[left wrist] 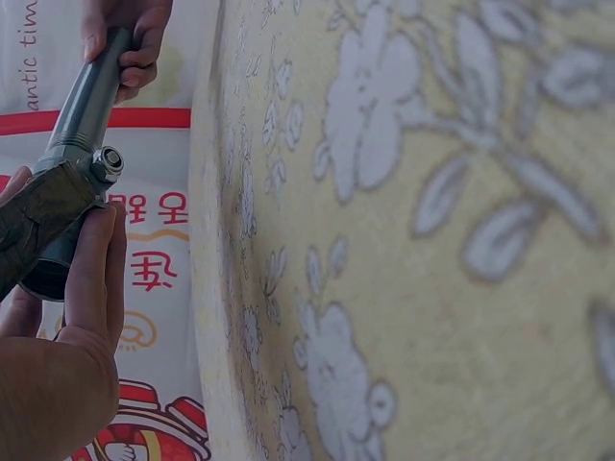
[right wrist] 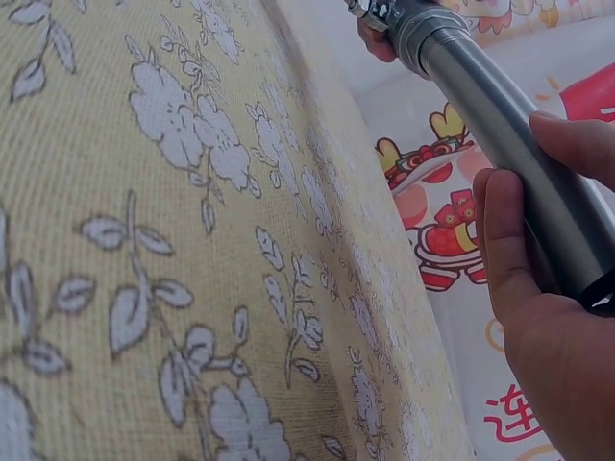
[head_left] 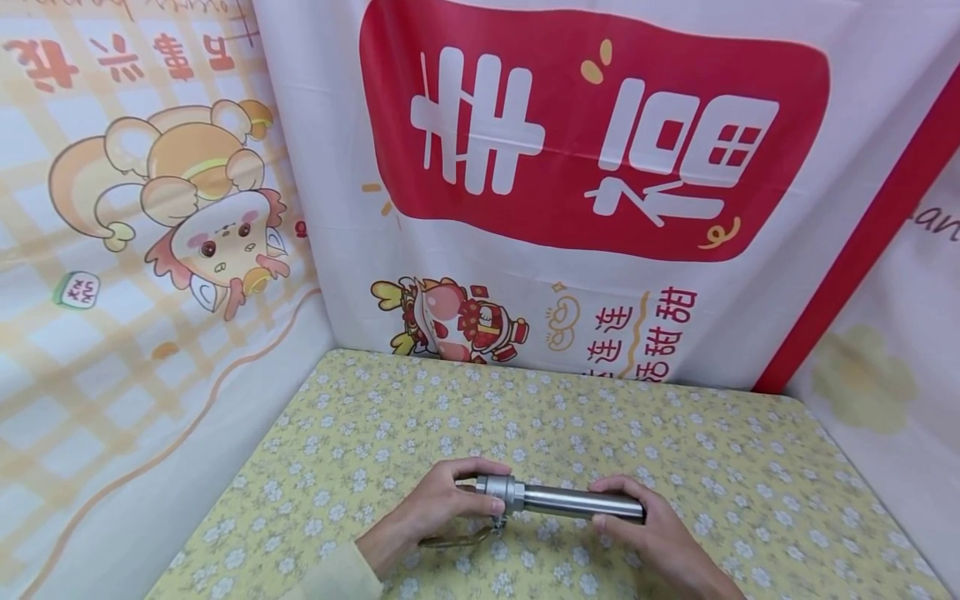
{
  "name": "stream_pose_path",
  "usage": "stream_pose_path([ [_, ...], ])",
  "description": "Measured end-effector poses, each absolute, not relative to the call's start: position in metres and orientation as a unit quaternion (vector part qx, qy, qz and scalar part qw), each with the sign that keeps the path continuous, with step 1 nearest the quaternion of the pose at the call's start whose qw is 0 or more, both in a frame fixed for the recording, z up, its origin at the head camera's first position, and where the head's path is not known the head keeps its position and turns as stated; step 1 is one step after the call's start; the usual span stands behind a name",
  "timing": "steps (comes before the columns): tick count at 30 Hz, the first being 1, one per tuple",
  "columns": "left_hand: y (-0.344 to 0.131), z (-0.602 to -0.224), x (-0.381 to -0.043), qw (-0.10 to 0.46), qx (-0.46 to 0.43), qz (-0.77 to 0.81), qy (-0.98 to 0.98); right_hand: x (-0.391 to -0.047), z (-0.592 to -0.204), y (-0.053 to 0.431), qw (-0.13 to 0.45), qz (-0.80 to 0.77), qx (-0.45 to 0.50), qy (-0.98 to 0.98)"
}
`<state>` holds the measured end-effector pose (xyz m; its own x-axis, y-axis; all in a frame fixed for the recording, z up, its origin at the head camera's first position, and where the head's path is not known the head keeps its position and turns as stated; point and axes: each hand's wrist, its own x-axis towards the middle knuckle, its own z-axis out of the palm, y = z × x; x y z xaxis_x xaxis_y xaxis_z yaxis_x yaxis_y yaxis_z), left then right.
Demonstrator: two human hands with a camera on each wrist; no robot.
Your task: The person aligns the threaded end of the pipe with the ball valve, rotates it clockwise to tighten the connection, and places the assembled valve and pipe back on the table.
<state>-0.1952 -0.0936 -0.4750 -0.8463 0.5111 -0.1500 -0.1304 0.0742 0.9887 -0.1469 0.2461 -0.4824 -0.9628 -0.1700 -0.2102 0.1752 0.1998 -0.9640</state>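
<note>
While a person's left hand (head_left: pixel 435 502) pinches a grey metal valve (head_left: pixel 498 492) between thumb and fingers, the right hand (head_left: pixel 662 533) clamps its thumb and fingers around a steel pipe (head_left: pixel 566 502), which meets the valve end to end. A lever handle (left wrist: pixel 40 219) extends from the valve. Pipe and valve are held over the flower-patterned tabletop (head_left: pixel 450 400), between its left and right edges, well apart from its far edge.
</note>
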Motion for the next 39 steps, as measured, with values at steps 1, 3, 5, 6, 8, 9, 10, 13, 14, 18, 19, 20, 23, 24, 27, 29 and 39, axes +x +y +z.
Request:
stream_pose_path([
  [1, -0.0937, -0.4744, -0.1951, 0.241, 0.136, 0.666, 0.692, -0.1470, -0.4823, 0.2463, 0.138, -0.634, 0.002, 0.761],
  [3, -0.0935, -0.4736, -0.1949, 0.241, 0.135, 0.667, 0.692, -0.1473, -0.4820, 0.2465, 0.141, -0.636, 0.001, 0.759],
  [5, -0.0931, -0.4729, -0.1947, 0.241, 0.135, 0.666, 0.693, -0.1472, -0.4817, 0.2469, 0.144, -0.638, 0.000, 0.756],
  [6, -0.0930, -0.4725, -0.1947, 0.240, 0.136, 0.666, 0.693, -0.1471, -0.4814, 0.2470, 0.146, -0.640, -0.001, 0.755],
  [8, -0.0929, -0.4721, -0.1948, 0.239, 0.135, 0.666, 0.694, -0.1471, -0.4810, 0.2472, 0.147, -0.642, -0.002, 0.752],
  [9, -0.0929, -0.4719, -0.1949, 0.239, 0.135, 0.666, 0.694, -0.1472, -0.4810, 0.2473, 0.148, -0.643, -0.002, 0.752],
  [10, -0.0929, -0.4719, -0.1949, 0.240, 0.134, 0.665, 0.694, -0.1471, -0.4807, 0.2474, 0.148, -0.645, -0.002, 0.750],
  [13, -0.0932, -0.4724, -0.1952, 0.242, 0.127, 0.663, 0.697, -0.1470, -0.4801, 0.2470, 0.146, -0.645, 0.002, 0.750],
  [14, -0.0933, -0.4729, -0.1952, 0.242, 0.127, 0.661, 0.699, -0.1469, -0.4798, 0.2468, 0.145, -0.644, 0.004, 0.751],
  [18, -0.0930, -0.4734, -0.1953, 0.244, 0.120, 0.659, 0.701, -0.1458, -0.4790, 0.2444, 0.142, -0.639, 0.014, 0.756],
  [19, -0.0929, -0.4734, -0.1953, 0.244, 0.120, 0.659, 0.701, -0.1455, -0.4787, 0.2437, 0.141, -0.638, 0.016, 0.757],
  [20, -0.0927, -0.4736, -0.1954, 0.244, 0.120, 0.658, 0.702, -0.1453, -0.4786, 0.2429, 0.139, -0.636, 0.016, 0.758],
  [23, -0.0923, -0.4729, -0.1951, 0.245, 0.120, 0.657, 0.702, -0.1447, -0.4784, 0.2417, 0.135, -0.633, 0.014, 0.762],
  [24, -0.0922, -0.4732, -0.1950, 0.245, 0.121, 0.657, 0.703, -0.1449, -0.4785, 0.2416, 0.135, -0.633, 0.012, 0.762],
  [27, -0.0919, -0.4731, -0.1948, 0.246, 0.120, 0.657, 0.703, -0.1451, -0.4792, 0.2423, 0.134, -0.632, 0.003, 0.763],
  [29, -0.0916, -0.4732, -0.1947, 0.245, 0.120, 0.657, 0.702, -0.1451, -0.4799, 0.2432, 0.134, -0.631, -0.003, 0.764],
  [39, -0.0911, -0.4715, -0.1951, 0.245, 0.128, 0.657, 0.701, -0.1462, -0.4827, 0.2472, 0.136, -0.635, -0.017, 0.761],
])
